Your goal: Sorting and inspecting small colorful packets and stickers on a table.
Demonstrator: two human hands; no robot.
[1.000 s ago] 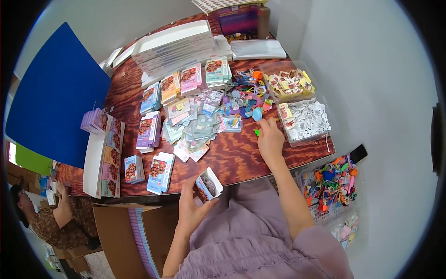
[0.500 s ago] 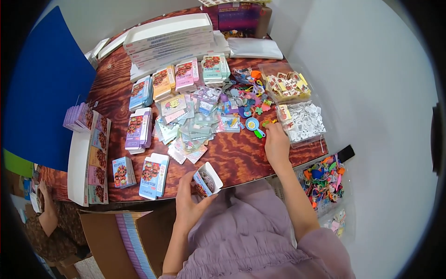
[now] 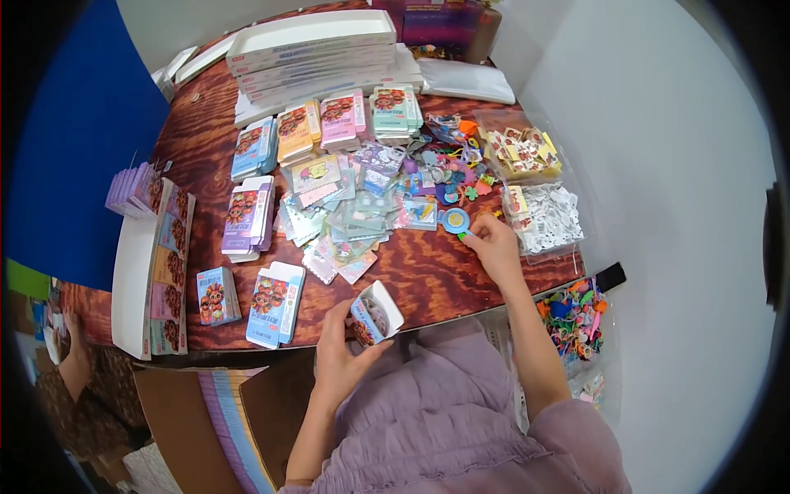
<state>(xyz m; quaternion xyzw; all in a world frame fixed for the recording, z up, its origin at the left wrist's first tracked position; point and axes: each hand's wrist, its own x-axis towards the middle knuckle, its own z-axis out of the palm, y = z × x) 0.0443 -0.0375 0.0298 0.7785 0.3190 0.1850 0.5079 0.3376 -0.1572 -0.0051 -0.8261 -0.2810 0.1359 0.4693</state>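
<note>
My left hand (image 3: 337, 354) grips a small open carton (image 3: 368, 323) at the table's front edge. Its top is tilted toward the right, and something pale and round shows inside. Farther right, my right hand (image 3: 497, 251) has its fingertips pinched at the handle of a light-blue toy frying pan (image 3: 455, 220) lying on the table. A bit of green shows beside those fingertips. Just beyond the pan is a heap of small colourful plastic trinkets (image 3: 457, 177). Left of it spreads a loose pile of clear-sleeved cards (image 3: 354, 218).
Stacks of flat cartons (image 3: 247, 216) ring the cards. White trays (image 3: 313, 33) are piled at the back, and another tray (image 3: 136, 288) stands left. Two clear bins (image 3: 547, 216) sit right, a trinket bag (image 3: 576, 321) below. Another person's hand (image 3: 76, 354) is far left.
My right hand has moved from a yellow-green trinket to the toy pan's handle. My left hand still holds the carton. The whole view has shifted slightly.
</note>
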